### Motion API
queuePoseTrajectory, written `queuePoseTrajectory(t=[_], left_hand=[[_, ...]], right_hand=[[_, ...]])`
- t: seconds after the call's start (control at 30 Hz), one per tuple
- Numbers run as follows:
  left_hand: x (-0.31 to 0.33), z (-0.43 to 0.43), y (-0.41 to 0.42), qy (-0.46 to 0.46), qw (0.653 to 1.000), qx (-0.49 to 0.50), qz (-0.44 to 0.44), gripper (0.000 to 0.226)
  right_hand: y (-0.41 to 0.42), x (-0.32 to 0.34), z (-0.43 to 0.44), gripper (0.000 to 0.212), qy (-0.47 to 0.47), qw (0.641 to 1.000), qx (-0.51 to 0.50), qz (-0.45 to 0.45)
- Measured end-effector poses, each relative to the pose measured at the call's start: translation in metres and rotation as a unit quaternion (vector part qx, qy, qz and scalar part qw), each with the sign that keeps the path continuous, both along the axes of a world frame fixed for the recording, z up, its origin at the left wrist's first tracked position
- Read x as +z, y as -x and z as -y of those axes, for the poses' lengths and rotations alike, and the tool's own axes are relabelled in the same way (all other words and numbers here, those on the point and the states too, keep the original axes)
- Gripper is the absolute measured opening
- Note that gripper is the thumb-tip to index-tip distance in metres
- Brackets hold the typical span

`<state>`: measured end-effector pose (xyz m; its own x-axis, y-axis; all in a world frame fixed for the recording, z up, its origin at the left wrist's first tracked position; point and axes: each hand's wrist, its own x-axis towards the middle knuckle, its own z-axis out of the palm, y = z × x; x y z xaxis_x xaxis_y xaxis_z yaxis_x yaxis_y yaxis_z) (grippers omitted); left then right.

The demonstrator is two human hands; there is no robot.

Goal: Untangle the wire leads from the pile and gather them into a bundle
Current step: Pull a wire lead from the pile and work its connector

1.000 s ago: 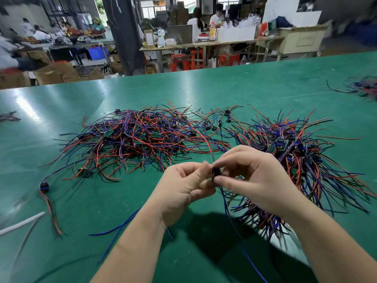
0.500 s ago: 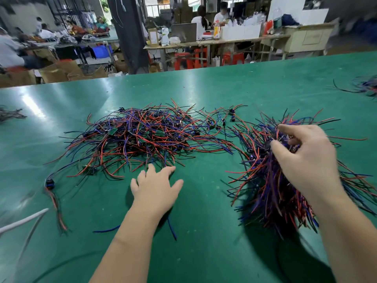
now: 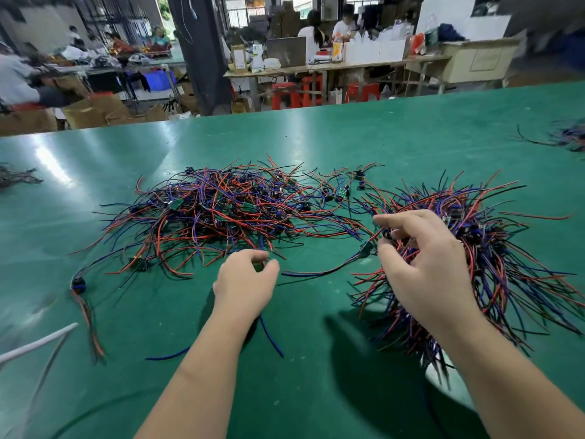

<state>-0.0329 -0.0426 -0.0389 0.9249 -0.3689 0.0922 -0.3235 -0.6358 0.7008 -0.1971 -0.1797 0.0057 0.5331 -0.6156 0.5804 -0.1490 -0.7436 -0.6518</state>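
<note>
A tangled pile of red, blue and black wire leads [image 3: 221, 213] with small green boards lies on the green table [image 3: 316, 137]. At its near edge my left hand [image 3: 245, 283] pinches one wire lead [image 3: 319, 273], which trails right toward my other hand. The gathered bundle of leads [image 3: 493, 248] lies to the right with its ends fanned out. My right hand [image 3: 424, 267] rests on the bundle's left side. Its fingers are curled into the wires and the index finger is stretched out.
A single lead with a black connector [image 3: 79, 285] lies at the left, near a white cable [image 3: 38, 343]. A loose blue wire [image 3: 272, 339] sits under my left wrist. Smaller wire heaps lie at the far right [image 3: 566, 137] and far left [image 3: 15, 179].
Both hands held one lead between them; the right hand then went onto the bundle and the left lay flat. Now the left hand has closed on a lead at the pile's edge.
</note>
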Motion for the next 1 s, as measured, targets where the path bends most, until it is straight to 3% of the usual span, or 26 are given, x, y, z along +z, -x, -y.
queuePoseTrajectory(t=[0.1, 0.23, 0.3, 0.37, 0.47, 0.53, 0.63, 0.7, 0.77, 0.83, 0.87, 0.93, 1.0], left_hand=[[0.010, -0.001, 0.002, 0.231, 0.968, 0.015, -0.099, 0.014], [0.026, 0.001, 0.009, 0.501, 0.809, 0.012, -0.307, 0.018], [0.032, 0.003, 0.016, 0.550, 0.764, -0.002, -0.337, 0.018], [0.035, 0.006, 0.028, 0.549, 0.762, -0.031, -0.342, 0.021], [0.036, 0.013, 0.051, 0.512, 0.783, -0.107, -0.338, 0.029], [0.035, 0.017, 0.065, 0.479, 0.784, -0.199, -0.342, 0.034], [0.037, 0.014, 0.078, 0.369, 0.764, -0.373, -0.376, 0.036], [0.037, 0.010, 0.079, 0.263, 0.786, -0.431, -0.356, 0.033], [0.036, 0.010, 0.075, 0.206, 0.835, -0.377, -0.343, 0.034], [0.034, 0.013, 0.068, 0.204, 0.867, -0.261, -0.372, 0.039], [0.034, 0.014, 0.063, 0.226, 0.865, -0.214, -0.393, 0.034], [0.035, 0.015, 0.056, 0.301, 0.818, -0.181, -0.456, 0.021], [0.037, 0.014, 0.053, 0.368, 0.761, -0.194, -0.498, 0.038]], right_hand=[[-0.002, -0.004, -0.006, 0.025, -0.013, 0.999, 0.033, 0.002], [-0.004, -0.008, -0.012, 0.023, -0.084, 0.994, 0.072, -0.004], [-0.005, -0.009, -0.013, 0.024, -0.152, 0.984, 0.089, -0.017], [-0.007, -0.008, -0.013, 0.023, -0.291, 0.949, 0.121, 0.004], [-0.011, -0.003, -0.014, 0.022, -0.546, 0.806, 0.218, 0.068], [-0.011, 0.000, -0.012, 0.031, -0.616, 0.738, 0.261, 0.089], [-0.007, 0.001, -0.009, 0.027, -0.606, 0.740, 0.282, 0.076], [-0.005, 0.000, -0.008, 0.018, -0.588, 0.751, 0.293, 0.069], [-0.005, -0.001, -0.006, 0.019, -0.574, 0.757, 0.298, 0.092], [-0.003, 0.000, -0.006, 0.021, -0.550, 0.765, 0.313, 0.116], [-0.002, 0.001, -0.006, 0.022, -0.541, 0.765, 0.329, 0.119], [0.002, 0.004, -0.007, 0.023, -0.527, 0.758, 0.371, 0.099], [0.004, 0.003, -0.011, 0.026, -0.505, 0.755, 0.415, 0.051]])
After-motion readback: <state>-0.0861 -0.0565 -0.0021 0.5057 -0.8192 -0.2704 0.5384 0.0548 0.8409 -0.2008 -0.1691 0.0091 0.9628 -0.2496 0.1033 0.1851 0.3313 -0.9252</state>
